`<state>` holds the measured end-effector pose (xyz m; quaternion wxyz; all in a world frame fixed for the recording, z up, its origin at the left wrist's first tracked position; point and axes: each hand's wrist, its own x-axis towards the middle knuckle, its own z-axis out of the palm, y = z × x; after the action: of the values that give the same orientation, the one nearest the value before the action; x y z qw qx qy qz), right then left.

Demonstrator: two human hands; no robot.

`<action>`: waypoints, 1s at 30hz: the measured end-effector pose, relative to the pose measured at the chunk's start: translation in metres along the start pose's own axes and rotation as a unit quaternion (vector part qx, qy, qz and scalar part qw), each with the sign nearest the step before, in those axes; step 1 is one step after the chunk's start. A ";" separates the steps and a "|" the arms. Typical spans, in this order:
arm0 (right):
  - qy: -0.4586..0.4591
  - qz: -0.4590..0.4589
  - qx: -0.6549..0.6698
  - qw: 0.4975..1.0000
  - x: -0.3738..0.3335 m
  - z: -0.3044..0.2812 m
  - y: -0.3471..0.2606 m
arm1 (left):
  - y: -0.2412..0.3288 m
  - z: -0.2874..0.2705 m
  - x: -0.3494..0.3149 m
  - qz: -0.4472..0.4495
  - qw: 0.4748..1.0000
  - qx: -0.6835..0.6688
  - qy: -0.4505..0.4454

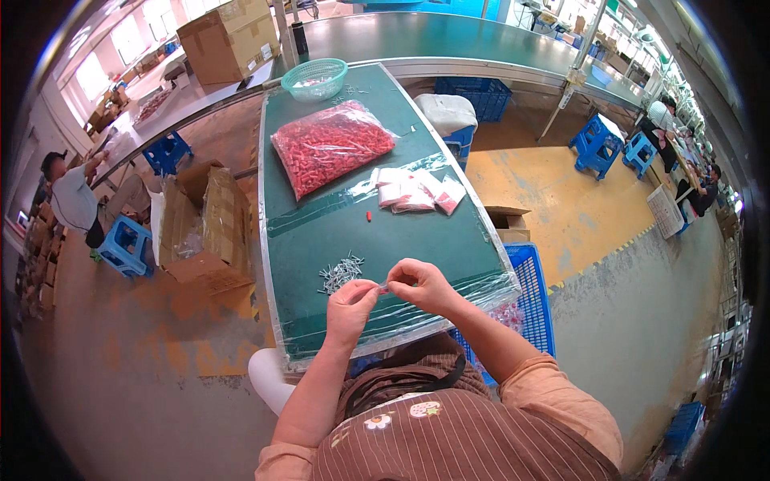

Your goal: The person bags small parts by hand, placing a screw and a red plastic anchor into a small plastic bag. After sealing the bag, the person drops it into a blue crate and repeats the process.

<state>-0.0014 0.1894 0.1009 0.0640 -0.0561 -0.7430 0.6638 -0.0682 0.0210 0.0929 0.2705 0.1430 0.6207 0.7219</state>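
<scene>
My left hand (351, 309) and my right hand (423, 286) meet over the near part of the green-topped table (321, 232). Both are closed in a pinch, fingertips together on something small and pale that is too small to name. Just beyond my left hand lies a loose pile of grey metal screws (340, 274). A single red plastic piece (369, 216) rests farther up the table. Behind it is a large clear bag of red plastic pieces (333, 148). To its right, small flat packets (417, 191) with red and white showing lie in a heap.
A light green basket (314, 80) stands at the table's far left corner. At the right side are a blue crate (531, 297) and a cardboard box (509, 223). An open carton (204, 228) sits on the floor to the left, near a blue stool (127, 244) and another person (76, 196).
</scene>
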 end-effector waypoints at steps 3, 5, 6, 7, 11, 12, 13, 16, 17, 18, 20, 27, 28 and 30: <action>-0.002 -0.010 -0.024 1.000 0.000 0.001 0.000 | -0.001 0.001 0.000 0.013 1.000 0.002 -0.011; 0.012 -0.037 -0.063 0.997 -0.002 0.000 0.000 | -0.004 0.003 0.000 0.019 1.000 0.004 -0.014; 0.012 -0.038 -0.063 0.997 -0.003 0.000 0.001 | -0.005 0.003 0.001 0.024 1.000 0.006 -0.017; 0.011 -0.036 -0.065 0.997 -0.003 0.000 0.001 | -0.007 0.003 0.001 0.024 1.000 0.006 -0.017; 0.003 0.011 -0.061 0.998 -0.009 -0.001 -0.010 | -0.009 0.003 -0.001 0.035 0.999 0.011 -0.014; 0.003 0.011 -0.062 0.998 -0.010 -0.001 -0.007 | -0.009 0.004 -0.002 0.031 0.999 0.002 -0.010; 0.014 0.013 -0.046 0.999 -0.010 -0.001 -0.004 | -0.007 0.005 -0.002 0.031 0.999 0.001 -0.012; 0.028 0.002 -0.021 0.999 -0.010 0.001 0.007 | -0.003 0.007 -0.005 0.023 0.999 -0.024 -0.021; 0.030 -0.011 -0.010 0.999 -0.010 0.002 0.008 | -0.001 0.007 -0.004 0.025 0.999 -0.014 -0.030; 0.030 -0.010 -0.009 0.999 -0.010 0.003 0.009 | -0.001 0.007 -0.004 0.026 0.999 -0.004 -0.039; 0.015 -0.012 -0.002 1.000 -0.008 0.004 0.000 | -0.001 0.006 -0.002 0.034 0.999 -0.004 -0.029; 0.048 -0.019 -0.020 0.998 -0.009 -0.008 -0.002 | 0.001 0.023 0.006 0.065 0.997 0.018 -0.026; 0.064 -0.052 -0.068 0.994 -0.012 -0.009 -0.004 | 0.000 0.025 0.006 0.070 0.996 0.060 -0.018; 0.108 -0.096 -0.124 0.982 -0.016 -0.015 -0.002 | 0.002 0.022 0.005 0.035 0.993 0.105 -0.027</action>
<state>0.0165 0.2012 0.1039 0.2001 -0.0635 -0.8104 0.5470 -0.0608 0.0420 0.0985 0.2451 0.2114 0.6805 0.6574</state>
